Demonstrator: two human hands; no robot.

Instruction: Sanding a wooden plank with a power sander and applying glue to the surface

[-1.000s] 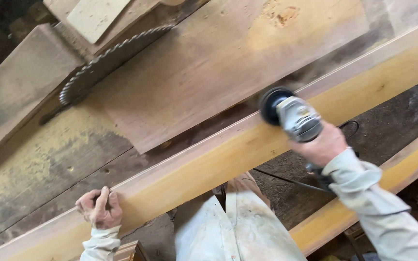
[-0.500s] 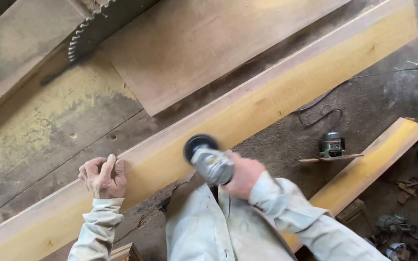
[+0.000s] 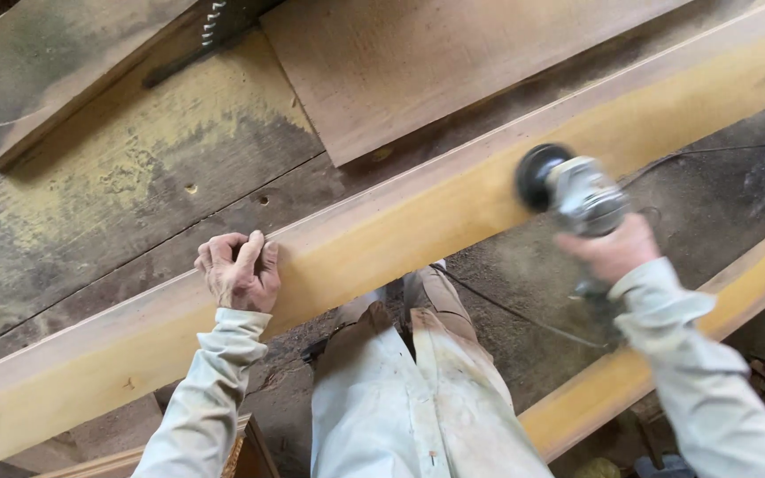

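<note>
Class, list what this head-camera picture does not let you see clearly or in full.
- Grinder disc: motion-blurred, head view.
- Right hand fingers: wrapped out of sight around the grinder.
- Long yellow board: both ends cut off by the frame.
- Saw blade: mostly beyond the top edge.
- Left hand palm: faces the board.

The long plank [image 3: 418,221] is pale yellow with a lighter cream edge, and a second yellow board [image 3: 657,354] lies lower right. The sander [image 3: 577,195] has a silver-grey body and a black disc, while the wide board [image 3: 436,62] is dull reddish brown. The workbench [image 3: 117,186] is grey-brown, dusted with yellowish sawdust patches; the sleeves [image 3: 214,389] are off-white.
</note>
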